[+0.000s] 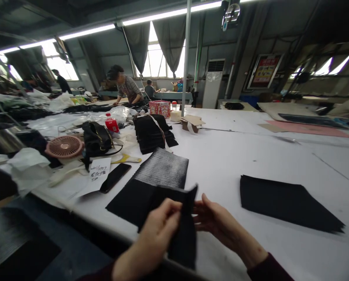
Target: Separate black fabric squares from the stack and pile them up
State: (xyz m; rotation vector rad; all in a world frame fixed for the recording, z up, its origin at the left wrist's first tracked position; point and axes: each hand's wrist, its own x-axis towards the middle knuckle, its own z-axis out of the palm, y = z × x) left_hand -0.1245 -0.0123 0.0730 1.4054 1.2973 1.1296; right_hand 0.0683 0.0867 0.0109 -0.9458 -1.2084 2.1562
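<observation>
Clearly, the left hand's fingers (174,206) are pinched tight on a black piece (186,238), held up over the front edge of the bench (221,156). The right hand (215,216) has its fingers a little apart, close by the other side of the black piece. I cannot tell if they touch it. The black piece is long and thin, and its long way runs from far to near. One pointy corner sticks up at the far end. The left hand hides some of its middle, and the folds are hard to make out.

Under and behind it lies more black stuff, with one shiny, stripy part (167,166). How many bits are there is hard to count. One black stack (280,203) sits well apart to the right, longest from side to side, its narrow end slanting toward the near right.

To the left are one phone (116,177), one note (100,169), one pink fan (64,146), one black bag (95,140) and one red bottle (112,123).
</observation>
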